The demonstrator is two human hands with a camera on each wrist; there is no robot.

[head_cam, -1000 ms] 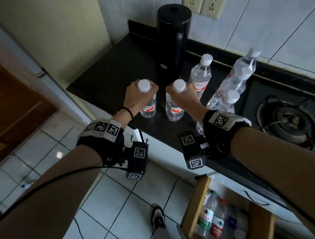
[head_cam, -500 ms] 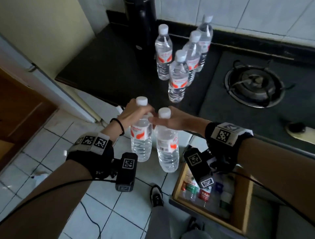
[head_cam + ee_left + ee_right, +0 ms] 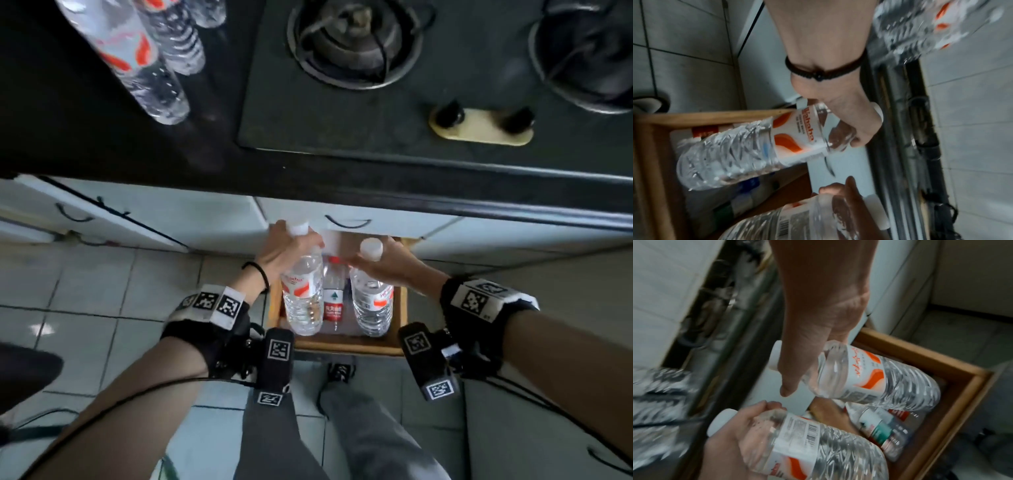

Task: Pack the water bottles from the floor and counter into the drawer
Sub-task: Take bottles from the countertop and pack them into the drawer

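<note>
My left hand [image 3: 288,247] grips a clear water bottle [image 3: 302,295] with an orange label by its neck, just under the white cap. My right hand [image 3: 381,263] holds a matching bottle [image 3: 372,303] the same way. Both bottles hang upright, side by side, over the open wooden drawer [image 3: 342,346]. In the left wrist view the left hand [image 3: 851,126] holds its bottle [image 3: 748,149] above the drawer's rim [image 3: 715,116]. In the right wrist view the right hand [image 3: 807,363] carries its bottle [image 3: 869,378] over bottles lying in the drawer [image 3: 879,426].
Several more bottles [image 3: 144,58] stand on the black counter [image 3: 85,144] at the top left. A gas hob [image 3: 349,37] lies to their right. White cabinet fronts [image 3: 171,219] flank the drawer. My legs and a shoe [image 3: 339,371] are on the tiled floor below it.
Both hands have lifted their bottles off the counter and brought them down in front of the cabinets, over the open drawer. My head has tilted down to follow.
</note>
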